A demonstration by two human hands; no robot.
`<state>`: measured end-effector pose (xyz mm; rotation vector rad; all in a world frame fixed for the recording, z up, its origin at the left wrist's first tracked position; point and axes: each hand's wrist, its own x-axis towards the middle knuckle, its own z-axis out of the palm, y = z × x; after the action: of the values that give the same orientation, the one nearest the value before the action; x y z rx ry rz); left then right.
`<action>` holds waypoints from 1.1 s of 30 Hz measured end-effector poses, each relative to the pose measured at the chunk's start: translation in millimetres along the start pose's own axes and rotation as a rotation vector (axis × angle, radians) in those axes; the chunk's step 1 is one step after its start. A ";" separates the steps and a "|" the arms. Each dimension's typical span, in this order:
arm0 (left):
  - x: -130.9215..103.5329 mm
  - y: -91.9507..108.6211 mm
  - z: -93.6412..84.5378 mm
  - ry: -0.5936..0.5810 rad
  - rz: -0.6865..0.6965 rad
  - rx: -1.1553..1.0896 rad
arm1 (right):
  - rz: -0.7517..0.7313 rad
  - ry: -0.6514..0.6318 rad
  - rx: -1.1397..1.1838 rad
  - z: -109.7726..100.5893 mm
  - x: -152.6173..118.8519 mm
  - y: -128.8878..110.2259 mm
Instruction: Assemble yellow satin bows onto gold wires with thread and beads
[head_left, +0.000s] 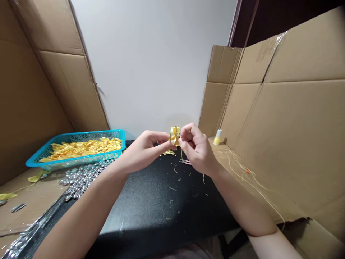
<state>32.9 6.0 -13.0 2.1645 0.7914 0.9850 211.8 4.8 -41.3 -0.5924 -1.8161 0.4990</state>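
Note:
My left hand (147,149) pinches a yellow ribbon bow (175,133) between thumb and fingers, in front of the pale wall. A thin ring-like loop shows around the bow. From the other side, my right hand (195,147) has its thumb and finger pinched together at the bow's right edge, near a small shiny bead. What sits in that pinch is too small to make out, and a yellow thread hangs below the hand. Beneath the hands, small scissors (184,162) with pink handles lie on the black table (151,201), partly covered by my right hand.
A blue basket (122,138) of yellow ribbon pieces stands at the left, beside a heap of shiny silver round pieces (81,178). Cut yellow threads (169,153) and scraps lie on the table. At the right are a thread spool (217,137), loose thread and cardboard walls (291,118).

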 end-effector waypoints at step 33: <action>6.1 -5.0 6.6 0.289 0.018 -0.357 | 0.022 0.090 0.109 1.5 1.8 5.6</action>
<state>40.2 11.6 -17.6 1.7503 0.6659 1.3565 210.8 10.3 -43.8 -0.5513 -1.6877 0.5737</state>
